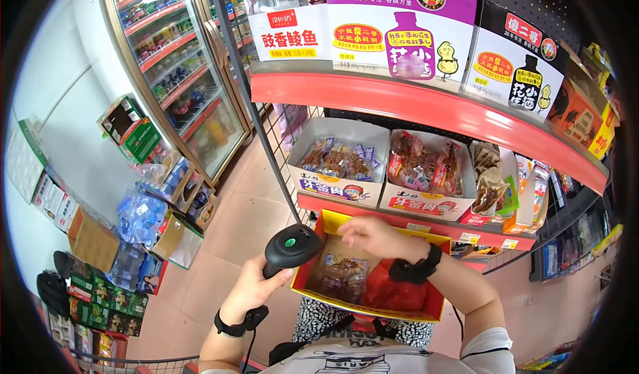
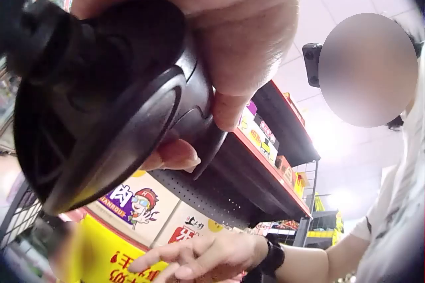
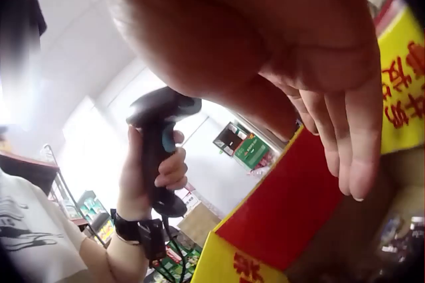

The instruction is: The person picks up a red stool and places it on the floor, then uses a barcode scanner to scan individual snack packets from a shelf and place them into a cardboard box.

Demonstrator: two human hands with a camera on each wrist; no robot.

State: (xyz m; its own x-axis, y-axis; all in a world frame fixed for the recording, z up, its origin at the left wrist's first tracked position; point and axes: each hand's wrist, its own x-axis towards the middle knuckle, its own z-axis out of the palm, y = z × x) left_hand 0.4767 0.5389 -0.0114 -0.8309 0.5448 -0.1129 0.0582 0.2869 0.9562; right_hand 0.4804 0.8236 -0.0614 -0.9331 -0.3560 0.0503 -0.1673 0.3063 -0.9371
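In front of you, the upper red-edged shelf [image 1: 426,98] bears, left to right, a white carton [image 1: 286,41], a purple-topped carton [image 1: 363,38], a black-topped carton [image 1: 496,61] and an orange box [image 1: 576,121]. Below, your lower shelf [image 1: 490,241] carries a purple-lettered box [image 1: 333,187], a red-lettered box [image 1: 426,204] and smaller snack boxes [image 1: 532,207] to the right. The tiled floor [image 1: 243,204] on your left supports a glass-door cooler [image 1: 190,61] at the far side, with stacked cartons [image 1: 106,301] and wrapped bottles [image 1: 141,217] nearer you.
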